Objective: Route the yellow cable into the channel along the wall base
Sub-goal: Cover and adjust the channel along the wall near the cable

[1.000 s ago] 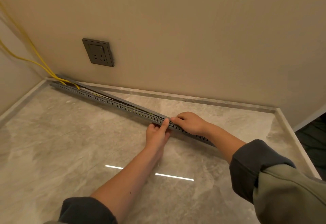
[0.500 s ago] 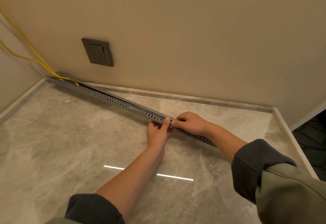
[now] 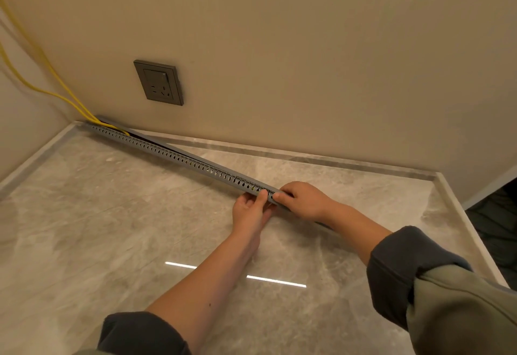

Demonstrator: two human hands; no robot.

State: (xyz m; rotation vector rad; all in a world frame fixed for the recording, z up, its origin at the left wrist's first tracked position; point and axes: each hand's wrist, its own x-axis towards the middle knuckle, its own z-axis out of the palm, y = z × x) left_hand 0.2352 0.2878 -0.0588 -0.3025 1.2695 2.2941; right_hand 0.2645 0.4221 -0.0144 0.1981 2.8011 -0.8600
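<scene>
Now | yellow cable point(image 3: 56, 94) inside channel point(image 3: 173, 157) | left hand point(image 3: 250, 210), right hand point(image 3: 303, 200) pinch it

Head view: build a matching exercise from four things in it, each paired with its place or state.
Things:
1. grey slotted plastic channel
2. thin yellow cable
3. dark grey square wall socket
4. right hand

Places or states:
a. set in the beige wall
b. curled over the channel
c. lying slantwise on the marble floor
d. running down the left corner into the channel's far end

Pairs: 1-c, 2-d, 3-a, 4-b.
</scene>
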